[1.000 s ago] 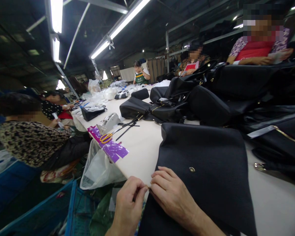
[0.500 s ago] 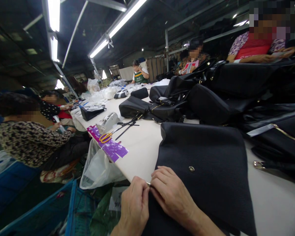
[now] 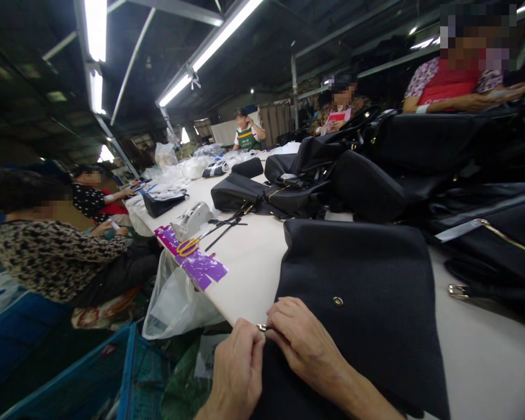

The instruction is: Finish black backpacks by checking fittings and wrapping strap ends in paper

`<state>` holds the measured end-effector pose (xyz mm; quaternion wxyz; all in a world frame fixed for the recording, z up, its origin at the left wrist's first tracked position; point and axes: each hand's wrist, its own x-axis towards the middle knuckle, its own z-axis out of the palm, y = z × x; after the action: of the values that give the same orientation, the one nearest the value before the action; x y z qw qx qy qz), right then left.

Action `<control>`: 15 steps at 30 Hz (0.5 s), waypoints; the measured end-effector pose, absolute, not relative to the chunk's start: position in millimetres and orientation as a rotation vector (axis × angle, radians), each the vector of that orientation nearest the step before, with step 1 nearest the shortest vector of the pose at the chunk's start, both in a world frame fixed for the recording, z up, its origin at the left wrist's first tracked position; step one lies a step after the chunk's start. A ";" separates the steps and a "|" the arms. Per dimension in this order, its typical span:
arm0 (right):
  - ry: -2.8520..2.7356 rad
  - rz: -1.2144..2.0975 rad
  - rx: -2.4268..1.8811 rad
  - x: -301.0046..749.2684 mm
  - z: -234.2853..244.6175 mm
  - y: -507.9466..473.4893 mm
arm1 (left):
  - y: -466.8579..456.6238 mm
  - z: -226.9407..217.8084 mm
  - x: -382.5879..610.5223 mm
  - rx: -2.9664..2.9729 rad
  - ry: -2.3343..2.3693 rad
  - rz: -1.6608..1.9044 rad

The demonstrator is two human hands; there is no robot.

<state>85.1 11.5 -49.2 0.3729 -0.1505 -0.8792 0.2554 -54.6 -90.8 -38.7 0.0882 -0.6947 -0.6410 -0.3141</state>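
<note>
Left hand (image 3: 240,364) has a small metal bit (image 3: 261,328) pinched in its fingertips, right by the left edge of a black bag piece (image 3: 359,262) lying on the table (image 3: 254,256). Right hand (image 3: 304,338) is curled in at the bit's other end, can't tell if it's actually gripping. Yellow-handled scissors (image 3: 187,247) lie over some purple plastic (image 3: 203,269) further up.

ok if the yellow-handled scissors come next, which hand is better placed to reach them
Left, I'd judge: the left hand is nearer the scissors, while the right hand lies farther across, over the black flap. Both are at a small metal piece.
</note>
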 end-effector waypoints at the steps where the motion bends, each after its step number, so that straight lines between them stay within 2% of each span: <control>1: -2.258 0.664 -0.376 85.3 -49.7 11.7 | -91.6 -39.5 -55.5 -2.067 -1.920 -0.926; 15: -2.329 0.589 -0.423 84.0 -50.2 8.6 | -84.1 -36.7 -51.7 -1.976 -1.969 -0.818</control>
<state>84.0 8.6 -50.2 0.3442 -0.1630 -0.8965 0.2266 -51.7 -84.1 -36.7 0.1168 -0.6751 -0.6727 -0.2793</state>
